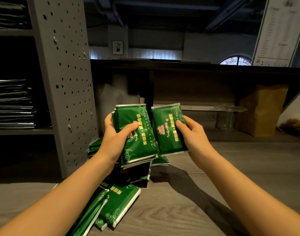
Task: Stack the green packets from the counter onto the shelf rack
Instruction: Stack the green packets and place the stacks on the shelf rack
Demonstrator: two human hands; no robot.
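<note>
The left hand (pixel 118 138) grips a stack (pixel 137 133) of green packets, thumb laid across the printed front, fingers curled round behind; the stack is held upright above the surface, its top leaning a little left. The right hand (pixel 194 136) holds a single packet (pixel 166 132), thumb on the front, fingers behind its right edge; it stands just beside the stack, long edges close, though I cannot tell whether they touch. Both fronts show gold and red print, with silver seals at the ends.

Under the hands a pile (pixel 122 200) of the same packets lies loose and overlapping on the grey wood-grain surface (pixel 222 176); some lie near the bottom of the view, more sit beneath the held stack and by the foot of the rack (pixel 64 82). The rack stands at the left, its side a grey perforated panel; on its middle shelf lie flat bundles (pixel 13 106) with silver edges, piled high; a second lot (pixel 8 14) fills the shelf above.

Beyond the surface a dark wooden ledge runs across; below it stand a brown paper bag (pixel 263 109) and, just left of it, a clear stand (pixel 229 114). Higher up, a printed board (pixel 278 31) leans at the right; a small framed picture (pixel 117 47) hangs on the far wall.
</note>
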